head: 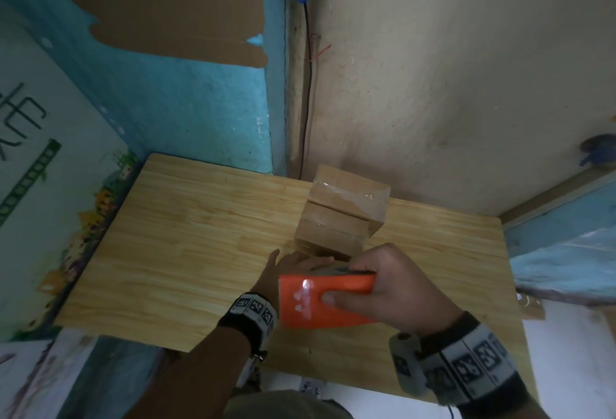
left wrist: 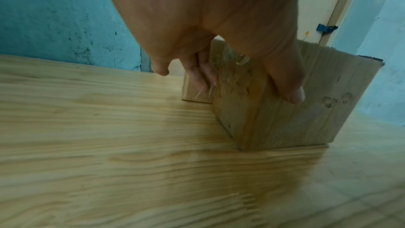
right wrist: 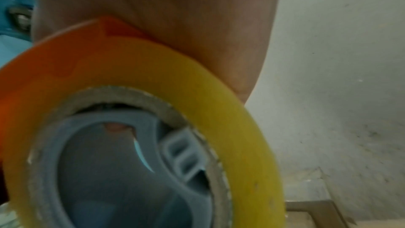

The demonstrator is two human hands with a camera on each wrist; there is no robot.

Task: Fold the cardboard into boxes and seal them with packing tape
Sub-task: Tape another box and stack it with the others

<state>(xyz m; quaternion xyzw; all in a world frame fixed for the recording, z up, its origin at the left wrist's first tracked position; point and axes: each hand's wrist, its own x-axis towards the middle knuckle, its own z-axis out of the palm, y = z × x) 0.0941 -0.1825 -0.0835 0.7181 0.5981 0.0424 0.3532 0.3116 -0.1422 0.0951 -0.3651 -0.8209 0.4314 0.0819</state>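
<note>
Small brown cardboard box (left wrist: 285, 107), wrapped in clear tape, stands on light wood-grain table (head: 186, 245), near edge closest to person. Left hand (left wrist: 219, 29) grasps box from above, thumb on near face, fingers (left wrist: 202, 77) down far side. Right hand (head: 393, 288) clenched round orange tape dispenser (head: 320, 298) holding yellowish tape roll (right wrist: 197, 82), just beside box. Three taped cardboard boxes (head: 343, 215) sit behind, toward beige wall (head: 466, 85).
</note>
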